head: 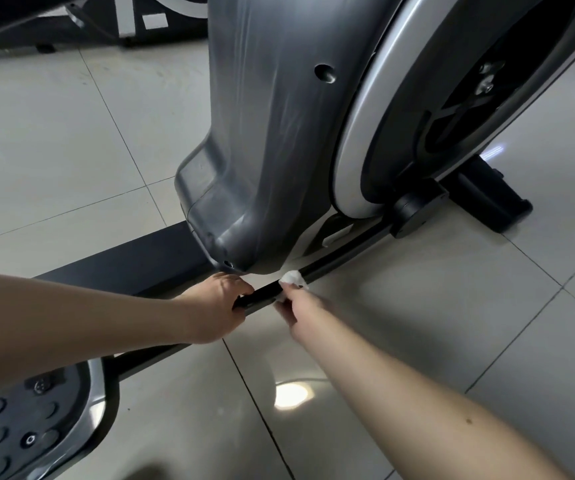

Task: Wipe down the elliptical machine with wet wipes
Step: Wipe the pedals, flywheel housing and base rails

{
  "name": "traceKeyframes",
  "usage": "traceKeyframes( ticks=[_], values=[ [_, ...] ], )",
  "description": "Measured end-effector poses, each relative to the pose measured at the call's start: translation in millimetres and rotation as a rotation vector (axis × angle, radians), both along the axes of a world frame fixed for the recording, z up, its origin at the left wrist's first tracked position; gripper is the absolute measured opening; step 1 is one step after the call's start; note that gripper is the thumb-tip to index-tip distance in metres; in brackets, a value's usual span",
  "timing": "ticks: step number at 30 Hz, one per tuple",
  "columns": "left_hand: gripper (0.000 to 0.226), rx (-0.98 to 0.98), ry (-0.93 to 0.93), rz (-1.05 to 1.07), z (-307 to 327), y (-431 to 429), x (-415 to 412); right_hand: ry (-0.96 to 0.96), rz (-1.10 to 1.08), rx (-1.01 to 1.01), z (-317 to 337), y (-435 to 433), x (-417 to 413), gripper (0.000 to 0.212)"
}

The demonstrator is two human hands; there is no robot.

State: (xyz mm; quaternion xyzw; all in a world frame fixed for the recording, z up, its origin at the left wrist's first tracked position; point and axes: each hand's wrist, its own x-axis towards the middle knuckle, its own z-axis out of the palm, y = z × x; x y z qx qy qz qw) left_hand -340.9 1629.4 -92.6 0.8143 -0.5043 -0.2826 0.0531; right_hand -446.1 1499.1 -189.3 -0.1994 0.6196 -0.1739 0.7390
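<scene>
**Elliptical machine (272,133) with a wipe on its low black bar**

The elliptical machine stands on a pale tiled floor (71,150) and fills the upper middle of the view. Its grey plastic shroud is glossy and streaked, with a round recess in its side. To the right of the shroud, a silver ring (365,133) frames a dark wheel. A black foot (494,202) sticks out on the floor behind it.

The black bar (341,252) lies low, just under the shroud. Its long axis runs from the lower left, near the studded grey pedal (36,427), up to the right and ends at a round black joint below the wheel.

The left hand (215,306) grips the bar from above, with its fingers curled over it. Just to its right, the right hand (296,306) pinches a crumpled white wet wipe (292,277) against the same bar. That hand is blurred, so the exact lie of its fingers cannot be told. Both forearms reach in from the bottom edge.
</scene>
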Motion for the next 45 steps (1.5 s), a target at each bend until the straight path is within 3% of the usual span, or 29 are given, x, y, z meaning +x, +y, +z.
traceKeyframes(
  ticks=[2, 5, 7, 8, 11, 15, 19, 24, 29, 32, 36, 40, 45],
  values=[
    [0.029, 0.016, 0.007, 0.014, -0.5, -1.7, 2.2, 0.045, 0.098, -0.028, 7.5, -11.7, -11.8, 0.018],
    [0.029, 0.039, 0.018, 0.044, -1.6, -4.4, 5.6, 0.139, -0.041, -0.123, 20.4, -37.8, -27.7, 0.023],
    [0.028, 0.048, 0.029, 0.053, -2.5, -4.9, 5.4, 0.205, -0.101, -0.196, 22.4, -51.2, -34.1, 0.010],
    [0.028, 0.049, 0.033, 0.056, -3.1, -4.8, 5.3, 0.202, -0.074, -0.209, 26.2, -53.3, -35.7, 0.007],
    [0.028, 0.052, 0.043, 0.060, -2.6, -4.7, 6.5, 0.164, 0.035, -0.220, 21.3, -49.8, -29.1, 0.022],
    [0.027, 0.054, 0.056, 0.053, -1.7, -4.9, 8.7, 0.098, -0.066, -0.226, 27.5, -46.9, -23.0, 0.006],
    [0.026, 0.062, 0.062, 0.051, -2.0, -5.5, 9.2, 0.174, -0.062, -0.251, 18.6, -24.2, -16.7, 0.029],
    [0.024, 0.041, 0.056, 0.067, -2.6, -7.1, 8.2, -0.056, 0.161, -0.234, 22.5, 37.8, -15.0, 0.020],
    [0.027, 0.034, 0.071, 0.058, -3.0, -5.7, 8.5, 0.157, -0.021, -0.293, 29.6, -9.0, -12.9, 0.038],
    [0.028, 0.038, 0.074, 0.041, -5.0, -6.4, 10.4, 0.194, -0.025, -0.321, 25.5, -10.6, -14.9, 0.037],
    [0.026, 0.038, 0.070, 0.068, -7.6, -11.1, 10.5, -0.051, 0.161, -0.236, 24.3, 21.8, -19.4, 0.037],
    [0.027, 0.023, 0.070, 0.082, -9.4, -11.0, 10.2, 0.152, 0.169, -0.267, 23.8, -31.7, -27.8, 0.022],
    [0.024, 0.010, 0.063, 0.078, -13.0, -13.5, 11.0, 0.018, 0.094, -0.194, 17.3, 5.4, -18.9, 0.031]
  ],
)
